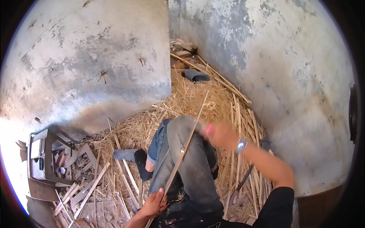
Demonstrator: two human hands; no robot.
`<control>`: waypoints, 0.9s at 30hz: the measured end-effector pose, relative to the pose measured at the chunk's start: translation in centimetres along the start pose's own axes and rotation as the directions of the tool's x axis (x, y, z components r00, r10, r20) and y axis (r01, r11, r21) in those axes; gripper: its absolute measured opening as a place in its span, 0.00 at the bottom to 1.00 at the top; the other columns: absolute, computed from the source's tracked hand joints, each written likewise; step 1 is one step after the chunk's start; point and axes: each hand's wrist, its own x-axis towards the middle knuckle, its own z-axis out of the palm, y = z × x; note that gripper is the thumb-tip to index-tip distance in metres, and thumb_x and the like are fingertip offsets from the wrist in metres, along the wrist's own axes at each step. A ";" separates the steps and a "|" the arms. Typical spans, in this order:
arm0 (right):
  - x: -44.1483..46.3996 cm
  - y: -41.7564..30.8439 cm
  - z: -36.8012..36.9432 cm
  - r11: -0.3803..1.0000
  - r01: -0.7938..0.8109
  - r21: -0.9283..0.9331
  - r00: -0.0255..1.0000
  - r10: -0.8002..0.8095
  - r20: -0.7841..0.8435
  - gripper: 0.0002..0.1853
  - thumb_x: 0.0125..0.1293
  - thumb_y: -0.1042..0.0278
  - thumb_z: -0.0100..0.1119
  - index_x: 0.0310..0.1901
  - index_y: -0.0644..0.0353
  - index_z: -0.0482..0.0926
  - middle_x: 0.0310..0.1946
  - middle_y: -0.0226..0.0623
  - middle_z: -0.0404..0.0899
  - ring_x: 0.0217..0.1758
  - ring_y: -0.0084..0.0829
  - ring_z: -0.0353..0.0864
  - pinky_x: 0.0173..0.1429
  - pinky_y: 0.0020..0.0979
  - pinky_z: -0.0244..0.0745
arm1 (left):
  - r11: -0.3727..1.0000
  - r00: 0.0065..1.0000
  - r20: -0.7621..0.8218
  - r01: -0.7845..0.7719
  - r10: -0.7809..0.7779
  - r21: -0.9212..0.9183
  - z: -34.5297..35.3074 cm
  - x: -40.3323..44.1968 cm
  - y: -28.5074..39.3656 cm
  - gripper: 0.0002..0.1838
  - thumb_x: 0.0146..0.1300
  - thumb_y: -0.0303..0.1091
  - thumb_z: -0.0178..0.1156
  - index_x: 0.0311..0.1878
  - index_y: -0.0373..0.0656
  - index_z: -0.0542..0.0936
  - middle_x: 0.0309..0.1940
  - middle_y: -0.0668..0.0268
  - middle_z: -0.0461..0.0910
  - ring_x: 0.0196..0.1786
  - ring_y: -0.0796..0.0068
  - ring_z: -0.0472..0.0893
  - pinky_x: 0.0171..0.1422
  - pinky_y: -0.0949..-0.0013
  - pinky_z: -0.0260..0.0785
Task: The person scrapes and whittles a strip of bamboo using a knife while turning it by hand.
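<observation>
A long, narrow bamboo strip point(175, 169) slants across my bent legs in jeans, its far end above the knee and a node partway along. My left hand point(154, 203) is closed around its lower part, near my lap. Beside my raised knee, to the right of the strip, is my right hand point(222, 136), smeared by motion. It looks closed on a tool with a pinkish-red part point(208, 129); a blurred grey shape reaches from it towards the strip, too unclear to name. A watch point(241, 145) is on my right wrist.
Straw-like shavings point(190, 98) cover the floor. Long split strips point(237, 152) lie along the right wall. A dark slipper point(195, 75) lies ahead, a curved-ended tool point(239, 186) to the right. At left stands a broken wooden frame point(47, 152) among scrap wood.
</observation>
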 end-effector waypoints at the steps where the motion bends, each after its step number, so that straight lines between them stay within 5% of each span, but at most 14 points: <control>1: 0.0 1.3 -0.5 0.998 -0.044 0.039 0.997 0.046 -0.059 0.34 0.78 0.32 0.47 0.28 0.56 0.82 0.14 0.43 0.77 0.16 0.46 0.79 0.23 0.47 0.73 | 0.999 1.000 -0.008 -0.025 0.025 0.024 0.0 -0.4 -0.1 0.30 0.83 0.63 0.38 0.36 0.46 0.67 0.17 0.74 0.57 0.16 0.81 0.57 0.18 0.72 0.48; 2: -0.1 2.6 -1.0 0.993 -0.083 0.084 0.989 0.092 -0.117 0.35 0.78 0.32 0.46 0.29 0.57 0.83 0.14 0.43 0.77 0.17 0.46 0.79 0.22 0.47 0.73 | 0.999 1.000 -0.007 -0.029 0.029 0.019 0.1 -0.4 -0.3 0.30 0.83 0.63 0.38 0.36 0.46 0.67 0.17 0.74 0.57 0.16 0.81 0.57 0.18 0.72 0.48; 4: 0.9 2.4 -3.0 0.938 -0.332 -0.101 0.909 0.346 0.233 0.34 0.80 0.34 0.43 0.35 0.58 0.85 0.23 0.49 0.83 0.26 0.48 0.84 0.31 0.47 0.78 | 0.999 0.999 -0.015 -0.034 0.034 0.022 0.1 0.0 0.0 0.30 0.84 0.62 0.38 0.34 0.46 0.68 0.17 0.74 0.57 0.16 0.81 0.57 0.18 0.72 0.48; 6: -1.1 -3.9 -2.6 0.981 -0.051 -0.184 0.921 0.118 0.372 0.33 0.82 0.38 0.41 0.38 0.59 0.86 0.30 0.52 0.86 0.35 0.51 0.86 0.40 0.47 0.80 | 0.998 0.998 -0.029 -0.054 0.055 0.043 0.0 0.6 -0.5 0.30 0.84 0.62 0.38 0.33 0.46 0.68 0.17 0.74 0.57 0.16 0.81 0.58 0.19 0.72 0.49; 7: -0.9 -3.4 -2.6 0.981 -0.052 -0.187 0.924 0.118 0.365 0.33 0.82 0.38 0.41 0.38 0.59 0.86 0.30 0.52 0.86 0.35 0.51 0.86 0.40 0.47 0.80 | 0.995 0.997 -0.042 -0.066 0.069 0.068 -0.1 1.0 -0.7 0.30 0.84 0.62 0.38 0.32 0.46 0.68 0.17 0.73 0.58 0.16 0.81 0.58 0.19 0.72 0.49; 9: 0.0 0.6 -1.4 0.992 -0.102 -0.074 0.977 0.114 0.180 0.33 0.82 0.39 0.42 0.36 0.62 0.85 0.29 0.53 0.83 0.34 0.52 0.82 0.40 0.47 0.77 | 0.997 0.998 -0.034 -0.056 0.058 0.047 -0.7 1.0 -0.9 0.30 0.84 0.61 0.38 0.32 0.46 0.68 0.17 0.73 0.58 0.16 0.80 0.58 0.20 0.72 0.50; 10: 1.3 5.9 -1.9 0.947 -0.311 -0.078 0.950 0.312 0.013 0.34 0.82 0.40 0.42 0.34 0.64 0.83 0.26 0.53 0.81 0.31 0.52 0.77 0.38 0.48 0.74 | 0.999 0.999 -0.027 -0.041 0.042 0.013 -0.9 0.5 -1.3 0.30 0.84 0.61 0.38 0.32 0.46 0.68 0.17 0.73 0.59 0.16 0.80 0.59 0.20 0.72 0.50; 12: 2.0 16.3 -4.1 0.778 -0.625 0.063 0.739 0.616 -0.272 0.35 0.82 0.40 0.43 0.31 0.68 0.81 0.20 0.54 0.76 0.24 0.52 0.69 0.35 0.49 0.68 | 0.996 0.997 -0.042 -0.055 0.058 0.065 -1.9 0.0 -2.1 0.31 0.84 0.62 0.39 0.31 0.45 0.69 0.17 0.73 0.62 0.16 0.80 0.60 0.20 0.72 0.52; 14: 1.8 18.1 -5.3 0.874 -0.479 0.081 0.695 0.434 -0.573 0.37 0.81 0.38 0.45 0.26 0.68 0.77 0.14 0.45 0.67 0.21 0.43 0.60 0.32 0.46 0.62 | 0.989 0.993 -0.063 -0.091 0.099 0.118 -2.7 0.0 -2.3 0.32 0.83 0.62 0.41 0.30 0.45 0.71 0.17 0.72 0.64 0.16 0.80 0.62 0.20 0.72 0.53; 15: 2.3 16.9 -5.3 0.880 -0.468 0.083 0.698 0.425 -0.576 0.37 0.81 0.38 0.45 0.26 0.68 0.77 0.14 0.45 0.67 0.21 0.43 0.60 0.32 0.46 0.62 | 0.994 0.995 -0.067 -0.074 0.079 0.084 -2.7 0.2 -2.5 0.32 0.84 0.62 0.40 0.30 0.45 0.71 0.17 0.72 0.64 0.16 0.81 0.62 0.20 0.72 0.54; 19: 1.8 6.5 -4.5 0.855 -0.369 0.365 0.846 0.472 -0.249 0.34 0.77 0.37 0.56 0.26 0.65 0.78 0.17 0.31 0.67 0.25 0.28 0.64 0.32 0.40 0.59 | 0.999 0.998 -0.046 -0.035 0.037 0.034 -1.8 0.9 -3.5 0.32 0.84 0.62 0.41 0.32 0.44 0.72 0.18 0.73 0.65 0.16 0.81 0.63 0.21 0.72 0.55; 21: 1.4 4.2 -2.9 0.848 -0.396 0.351 0.882 0.458 -0.110 0.29 0.74 0.40 0.62 0.37 0.66 0.84 0.25 0.33 0.75 0.32 0.26 0.72 0.38 0.36 0.67 | 0.999 0.999 -0.045 -0.017 0.019 0.047 -1.8 0.9 -3.1 0.32 0.84 0.62 0.41 0.32 0.44 0.72 0.18 0.73 0.65 0.16 0.81 0.63 0.21 0.72 0.55; 24: 2.1 0.1 -0.2 0.800 -0.200 0.566 0.914 0.361 -0.187 0.18 0.74 0.52 0.67 0.48 0.61 0.85 0.24 0.19 0.69 0.29 0.19 0.66 0.36 0.30 0.63 | 0.994 0.999 -0.052 0.024 -0.018 0.106 -1.7 0.8 -1.2 0.32 0.84 0.62 0.40 0.32 0.44 0.72 0.18 0.73 0.64 0.16 0.80 0.63 0.21 0.71 0.56; 27: 2.6 -1.7 1.1 0.661 -0.289 0.693 0.909 0.417 -0.019 0.29 0.71 0.48 0.68 0.58 0.69 0.82 0.34 0.33 0.82 0.41 0.26 0.81 0.52 0.31 0.76 | 0.986 0.998 -0.020 0.066 -0.063 0.152 -1.9 0.6 -1.0 0.32 0.84 0.61 0.40 0.33 0.43 0.73 0.18 0.72 0.67 0.16 0.78 0.66 0.22 0.70 0.60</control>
